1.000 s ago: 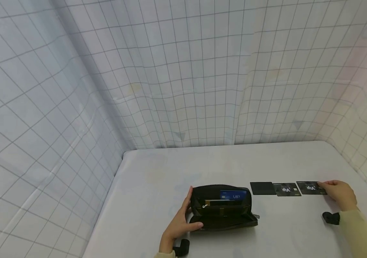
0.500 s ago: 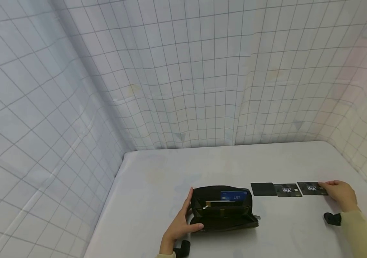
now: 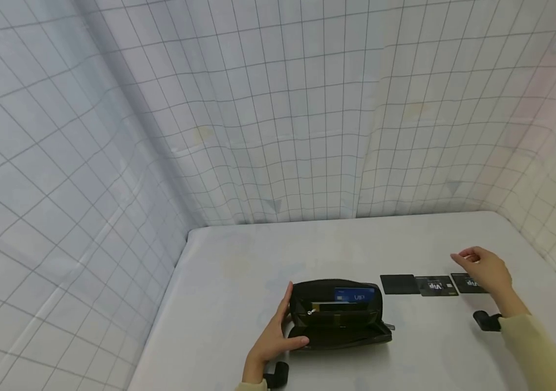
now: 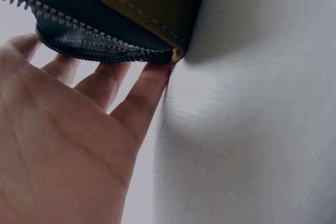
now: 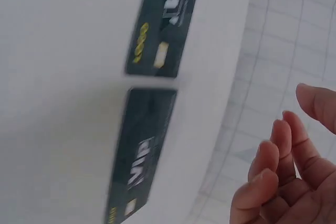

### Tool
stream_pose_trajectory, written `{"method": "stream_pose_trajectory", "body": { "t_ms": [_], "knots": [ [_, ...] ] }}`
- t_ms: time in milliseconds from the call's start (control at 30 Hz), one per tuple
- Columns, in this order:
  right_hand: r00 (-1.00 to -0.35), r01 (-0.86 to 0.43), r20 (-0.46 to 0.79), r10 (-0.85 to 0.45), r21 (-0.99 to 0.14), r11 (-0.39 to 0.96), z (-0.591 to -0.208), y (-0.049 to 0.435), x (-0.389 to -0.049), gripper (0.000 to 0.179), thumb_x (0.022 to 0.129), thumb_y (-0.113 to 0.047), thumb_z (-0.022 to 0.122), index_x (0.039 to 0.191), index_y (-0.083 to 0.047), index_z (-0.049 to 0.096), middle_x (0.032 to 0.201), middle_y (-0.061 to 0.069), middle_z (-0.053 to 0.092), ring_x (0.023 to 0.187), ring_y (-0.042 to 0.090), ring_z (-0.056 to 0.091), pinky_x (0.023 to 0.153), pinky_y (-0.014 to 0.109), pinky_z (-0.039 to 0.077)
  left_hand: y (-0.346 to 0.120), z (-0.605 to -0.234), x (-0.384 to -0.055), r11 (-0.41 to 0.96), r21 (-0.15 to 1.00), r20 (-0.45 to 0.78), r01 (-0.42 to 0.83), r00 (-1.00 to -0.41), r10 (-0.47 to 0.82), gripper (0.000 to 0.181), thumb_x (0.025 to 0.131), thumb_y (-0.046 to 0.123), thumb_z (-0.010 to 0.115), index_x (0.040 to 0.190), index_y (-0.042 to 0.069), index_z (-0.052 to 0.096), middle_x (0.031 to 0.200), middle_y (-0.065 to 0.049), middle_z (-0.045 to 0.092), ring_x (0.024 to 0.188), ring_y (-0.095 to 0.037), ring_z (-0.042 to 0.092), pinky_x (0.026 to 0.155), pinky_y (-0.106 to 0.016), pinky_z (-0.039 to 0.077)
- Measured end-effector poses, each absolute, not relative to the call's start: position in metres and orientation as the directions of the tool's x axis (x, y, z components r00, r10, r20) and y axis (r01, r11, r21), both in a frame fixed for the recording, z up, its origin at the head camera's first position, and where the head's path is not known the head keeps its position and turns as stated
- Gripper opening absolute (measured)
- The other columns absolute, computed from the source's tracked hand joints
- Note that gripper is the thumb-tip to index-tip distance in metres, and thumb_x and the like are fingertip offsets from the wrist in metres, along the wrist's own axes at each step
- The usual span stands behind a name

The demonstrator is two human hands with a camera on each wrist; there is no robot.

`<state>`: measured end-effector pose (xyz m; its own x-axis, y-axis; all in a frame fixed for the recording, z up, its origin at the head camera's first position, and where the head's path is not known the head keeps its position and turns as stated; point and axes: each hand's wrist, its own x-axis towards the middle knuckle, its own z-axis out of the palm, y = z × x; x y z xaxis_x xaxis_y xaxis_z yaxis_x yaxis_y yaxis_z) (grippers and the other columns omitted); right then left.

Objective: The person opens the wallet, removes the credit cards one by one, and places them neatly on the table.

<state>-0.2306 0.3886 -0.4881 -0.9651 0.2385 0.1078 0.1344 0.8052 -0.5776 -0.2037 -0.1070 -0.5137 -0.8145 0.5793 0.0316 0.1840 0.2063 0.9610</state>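
Observation:
A dark zip-around wallet [image 3: 339, 338] stands unzipped and spread apart, a blue VIP card [image 3: 355, 295] showing in its back slot. My left hand [image 3: 273, 338] grips the wallet's left end, thumb on the front flap and fingers along the side. In the left wrist view, those fingers [image 4: 142, 93] touch the wallet's zip edge [image 4: 105, 51]. My right hand [image 3: 487, 270] hovers over the rightmost black VIP card [image 3: 462, 282], partly covering it in the head view. In the right wrist view its thumb and fingers are apart, holding nothing.
To the wallet's right, a plain black card [image 3: 399, 284] and another black VIP card [image 3: 436, 286] lie in a row with the rightmost one. All lie on a white tabletop [image 3: 239, 260]. Grid-patterned white cloth [image 3: 278, 136] encloses the table's back and sides.
My right hand has let go of the rightmost black card's edge, lifting and moving left and away from me. The left hand and wallet have stayed in place.

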Motion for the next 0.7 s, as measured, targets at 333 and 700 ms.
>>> {"method": "stream_pose_trajectory", "body": {
  "t_ms": [333, 700],
  "knots": [
    [-0.966, -0.236, 0.223, -0.133, -0.535, 0.811, -0.458, 0.297, -0.236, 0.020, 0.087, -0.042, 0.061, 0.085, -0.022, 0.061, 0.080, -0.007, 0.058, 0.070, 0.011, 0.051, 0.056, 0.026, 0.041, -0.107, -0.512, -0.203, 0.201, 0.962, 0.038, 0.187, -0.814, 0.580, 0.103, 0.082, 0.018, 0.070, 0.148, 0.032, -0.007, 0.155, 0.004, -0.009, 0.142, -0.028, 0.000, 0.109, -0.055, 0.019],
    [-0.897, -0.440, 0.215, -0.387, -0.529, 0.725, -0.462, 0.242, -0.228, 0.012, 0.081, -0.042, 0.068, 0.086, -0.034, 0.060, 0.075, -0.020, 0.053, 0.061, -0.001, 0.048, 0.054, 0.021, 0.041, -0.107, -0.530, -0.210, 0.183, 0.964, 0.054, 0.194, -0.815, 0.577, 0.103, 0.081, 0.017, 0.071, 0.148, 0.034, -0.006, 0.154, 0.010, -0.008, 0.142, -0.025, -0.002, 0.108, -0.056, 0.019]
  ]
}}
